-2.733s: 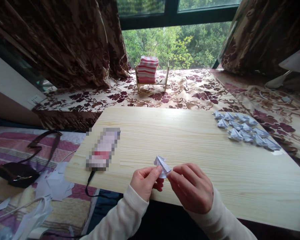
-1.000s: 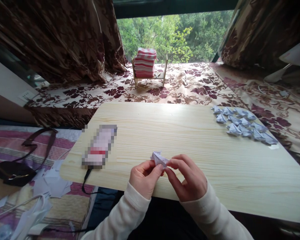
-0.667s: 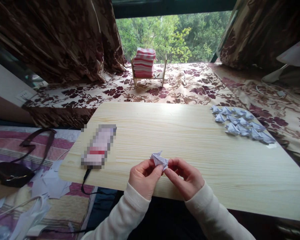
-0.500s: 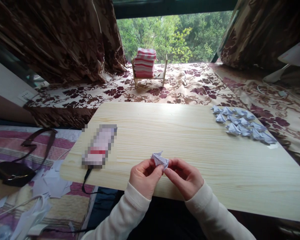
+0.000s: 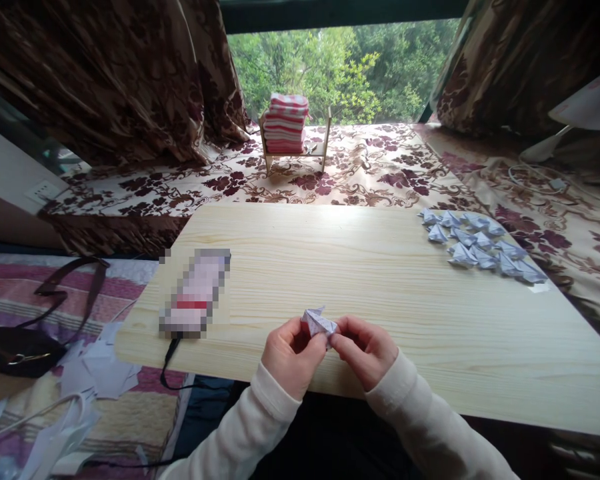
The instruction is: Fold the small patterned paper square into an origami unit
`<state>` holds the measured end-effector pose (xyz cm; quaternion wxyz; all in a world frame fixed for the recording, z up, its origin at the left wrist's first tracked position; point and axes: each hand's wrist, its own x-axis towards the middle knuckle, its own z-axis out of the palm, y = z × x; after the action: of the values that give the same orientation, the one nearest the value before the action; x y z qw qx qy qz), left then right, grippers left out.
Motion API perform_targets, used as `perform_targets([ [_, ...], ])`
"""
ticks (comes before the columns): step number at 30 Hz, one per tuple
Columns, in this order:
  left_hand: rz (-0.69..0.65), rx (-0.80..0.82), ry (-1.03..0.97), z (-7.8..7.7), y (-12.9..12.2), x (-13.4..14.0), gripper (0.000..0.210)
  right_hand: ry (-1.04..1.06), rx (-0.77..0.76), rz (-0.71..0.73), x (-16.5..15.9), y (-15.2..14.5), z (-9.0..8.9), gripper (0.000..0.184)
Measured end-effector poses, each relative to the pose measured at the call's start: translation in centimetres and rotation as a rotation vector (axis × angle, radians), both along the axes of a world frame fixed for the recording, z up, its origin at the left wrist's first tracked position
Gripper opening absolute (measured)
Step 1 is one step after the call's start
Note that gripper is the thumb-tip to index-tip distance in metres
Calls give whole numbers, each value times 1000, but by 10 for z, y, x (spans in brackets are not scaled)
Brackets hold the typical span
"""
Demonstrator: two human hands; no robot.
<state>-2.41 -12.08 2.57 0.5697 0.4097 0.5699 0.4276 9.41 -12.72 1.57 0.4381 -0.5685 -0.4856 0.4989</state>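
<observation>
A small folded paper piece (image 5: 319, 323), white and pointed like an origami crane, is held just above the near edge of the wood-grain table (image 5: 300, 267). My left hand (image 5: 291, 357) pinches its left side between thumb and fingers. On its right side, the thumb and fingertips of my right hand (image 5: 366, 352) grip the lower right corner. Its underside is hidden by my fingers. Several similar folded paper pieces (image 5: 480, 247) are grouped in rows at the table's far right corner.
A blurred-out phone (image 5: 195, 293) with a black cable (image 5: 173, 357) lies on the table's left. Loose paper sheets (image 5: 100, 367) and a dark bag (image 5: 20, 350) are on the striped cover at left. Beyond the table, a small stand (image 5: 325, 143) carries folded red-and-white cloths (image 5: 286, 127).
Both hands keep their pinch on the folded paper, and my right hand has shifted slightly inward. The whole view has moved a little.
</observation>
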Motion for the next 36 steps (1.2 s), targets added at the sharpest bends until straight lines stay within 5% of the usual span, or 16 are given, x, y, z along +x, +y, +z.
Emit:
perform_targets([
  [4, -18, -46, -38, 3, 5, -2, 10, -100, 80, 36, 4, -3, -8, 16],
  [8, 34, -113, -77, 5, 8, -3, 9, -328, 458, -17, 13, -6, -15, 14],
  [14, 4, -175, -186, -5, 8, -4, 13, -573, 884, 175, 20, 0, -9, 22],
  [19, -25, -161, -158, -9, 8, -5, 28, -591, 938, 238, 22, 2, -5, 28],
  [36, -98, -74, 27, 2, 4, -12, 31, -640, 828, 291, 22, -1, -5, 12],
])
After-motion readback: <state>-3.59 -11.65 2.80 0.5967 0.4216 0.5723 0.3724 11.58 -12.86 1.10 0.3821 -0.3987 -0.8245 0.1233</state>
